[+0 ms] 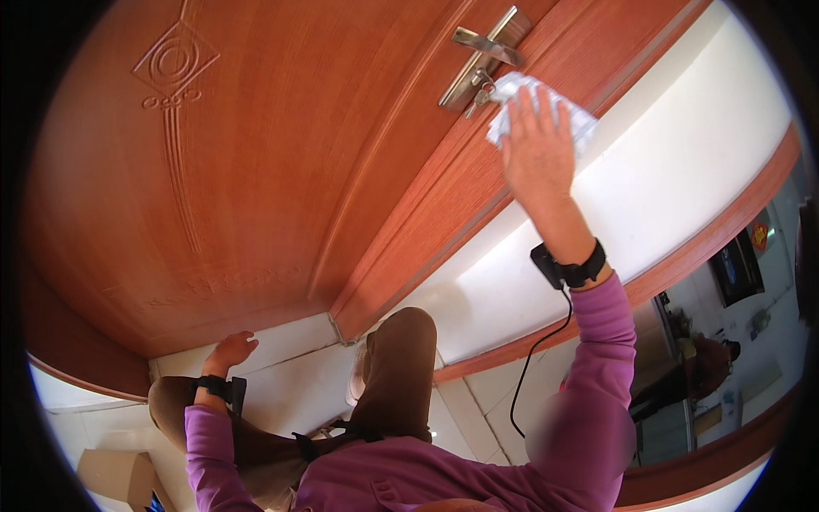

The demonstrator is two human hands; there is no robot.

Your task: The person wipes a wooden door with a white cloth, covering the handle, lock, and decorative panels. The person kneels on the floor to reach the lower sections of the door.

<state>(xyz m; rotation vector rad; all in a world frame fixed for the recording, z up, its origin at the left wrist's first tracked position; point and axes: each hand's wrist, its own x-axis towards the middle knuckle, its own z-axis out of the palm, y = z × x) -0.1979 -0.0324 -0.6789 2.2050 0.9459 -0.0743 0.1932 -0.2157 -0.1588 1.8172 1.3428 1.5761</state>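
My right hand (540,150) presses a crumpled white cloth (579,121) against the wooden door frame (441,211), fingers stretched over it. Just left of the cloth, a small bunch of keys (483,96) hangs from the lock on the metal handle plate (455,89). Above the keys sits the lever handle (487,46). The reddish-brown wooden door (275,160) fills the upper left and carries carved mouldings. Low on the left, by my bent knee, my left hand (231,352) is held in front of the door's bottom with fingers loosely bent and nothing seen in it.
A white wall (678,141) adjoins the door frame. Beyond another wooden frame edge (716,205), a person (710,368) stands in a room with a wall-mounted screen (736,269). An open cardboard box (118,477) lies on the tiled floor (288,377). A black cable (528,365) hangs from my right wrist strap.
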